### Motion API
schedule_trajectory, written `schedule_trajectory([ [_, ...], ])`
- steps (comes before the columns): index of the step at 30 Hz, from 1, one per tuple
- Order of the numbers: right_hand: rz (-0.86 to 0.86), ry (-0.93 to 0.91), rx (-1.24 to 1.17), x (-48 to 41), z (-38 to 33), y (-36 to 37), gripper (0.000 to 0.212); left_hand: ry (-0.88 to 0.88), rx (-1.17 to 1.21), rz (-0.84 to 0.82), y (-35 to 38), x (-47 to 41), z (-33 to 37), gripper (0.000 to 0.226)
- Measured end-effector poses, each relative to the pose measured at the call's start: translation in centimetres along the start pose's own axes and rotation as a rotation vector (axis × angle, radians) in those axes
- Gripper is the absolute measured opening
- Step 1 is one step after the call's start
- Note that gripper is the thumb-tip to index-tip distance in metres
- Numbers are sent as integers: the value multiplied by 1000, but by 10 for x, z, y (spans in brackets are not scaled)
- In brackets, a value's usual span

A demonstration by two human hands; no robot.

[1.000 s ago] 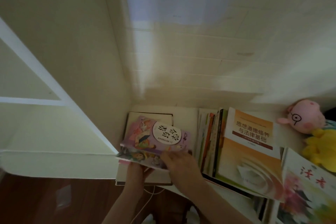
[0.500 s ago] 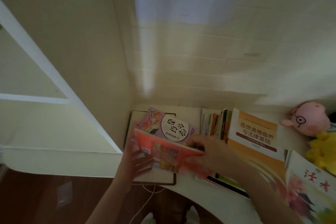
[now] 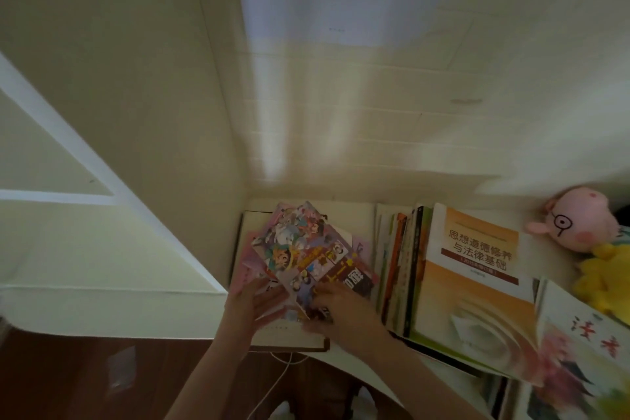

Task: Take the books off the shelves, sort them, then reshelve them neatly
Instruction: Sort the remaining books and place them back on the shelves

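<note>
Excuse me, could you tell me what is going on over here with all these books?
A person is sorting books on a white desk. The right hand holds the near corner of a cartoon book lying on top of a small pile in the corner, while the left hand rests against the pile's near side. To the right a row of books leans, fronted by an orange textbook, with a pink plush pig beyond.

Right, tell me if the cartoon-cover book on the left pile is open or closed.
Closed. The cartoon-cover book lies cover up, no pages showing, askew on the pile, left hand and right hand at its near edge.
</note>
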State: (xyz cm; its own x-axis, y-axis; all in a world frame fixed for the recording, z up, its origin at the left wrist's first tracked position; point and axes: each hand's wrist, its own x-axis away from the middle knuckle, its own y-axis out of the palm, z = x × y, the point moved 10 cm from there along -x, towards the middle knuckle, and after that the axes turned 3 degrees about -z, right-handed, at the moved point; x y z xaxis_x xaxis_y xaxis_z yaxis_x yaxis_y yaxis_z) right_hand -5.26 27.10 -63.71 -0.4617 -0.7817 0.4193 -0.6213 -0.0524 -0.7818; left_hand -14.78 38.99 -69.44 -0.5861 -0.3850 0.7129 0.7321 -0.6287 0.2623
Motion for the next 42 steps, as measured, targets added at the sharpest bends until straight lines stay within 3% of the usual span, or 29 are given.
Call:
schedule_trajectory([
  [2, 82, 6, -161, -2, 8, -3, 27, -3, -4, 9, 0, 1, 0, 21],
  [5, 299, 194, -301, -6, 47, -33, 32, 7, -38, 5, 4, 2, 1, 16],
  [8, 270, 376, -349, -13, 80, -39, 49, 82, -180, 57, 1, 0, 11, 14],
  [14, 249, 555, -587, -18, 108, -28, 100, 473, -698, 159, 12, -5, 61, 20],
  [17, 248, 587, -485, -24, 109, -41, 90, 545, -881, 186, 13, -9, 59, 28],
  [20, 251, 478, -147, -43, 99, -72, 56, 628, -1036, 204, 22, 4, 51, 45],
  [22, 213, 414, -76, -55, 97, -75, 57, 643, -1097, 191, 28, 13, 47, 51],
  [27, 29, 405, -426, -73, 110, -41, 76, 581, -994, 183, 13, 12, 39, 50],
  [34, 20, 193, -534, -71, 89, -88, 45, 533, -882, 240, -3, 4, 42, 60],
  [37, -82, 60, -389, -73, 61, -115, 45, 750, -1055, 262, 19, 20, 64, 68],
  [39, -153, -44, -215, -78, 36, -130, 49, 797, -1043, 248, 30, 20, 79, 70],
  [42, -167, -198, -19, -93, 3, -142, 56, 889, -1230, 211, 60, 4, 106, 65],
])
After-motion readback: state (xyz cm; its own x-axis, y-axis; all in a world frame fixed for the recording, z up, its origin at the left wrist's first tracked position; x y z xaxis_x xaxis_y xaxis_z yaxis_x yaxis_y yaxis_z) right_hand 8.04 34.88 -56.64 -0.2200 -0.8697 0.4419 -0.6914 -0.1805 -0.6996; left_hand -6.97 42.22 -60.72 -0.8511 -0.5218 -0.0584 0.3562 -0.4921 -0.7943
